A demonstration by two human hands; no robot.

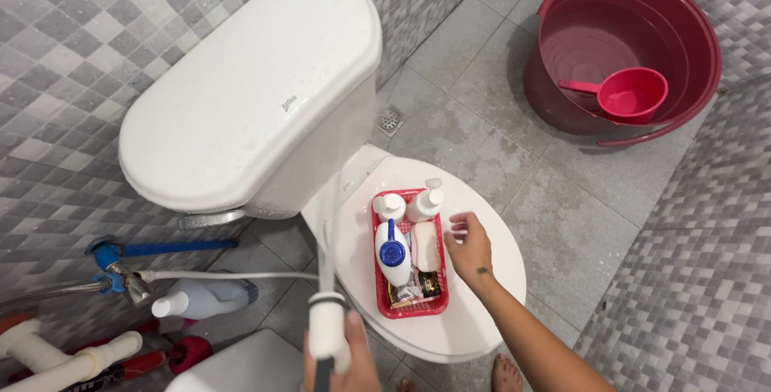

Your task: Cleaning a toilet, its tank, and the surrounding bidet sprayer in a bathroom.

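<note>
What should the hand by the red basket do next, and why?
Probably lift the red basket off the closed toilet lid. The right hand hovers open just beside its rim, touching nothing, while the left hand grips a white spray nozzle sending water toward the tank. The bottles inside could get wet where they sit.

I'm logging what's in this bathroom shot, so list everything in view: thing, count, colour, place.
toilet tank: 1, white, upper left
toilet lid: 1, white, closed, centre
basket: 1, red, on the lid
bottles: 3, white, in the basket
bucket: 1, maroon, top right floor
dipper: 1, pink, inside the bucket
floor bottle: 1, white, lying at left
pipes: white, bottom left
floor drain: 1, metal, behind toilet
left hand: holds white spray nozzle
right hand: open, beside the basket
</note>
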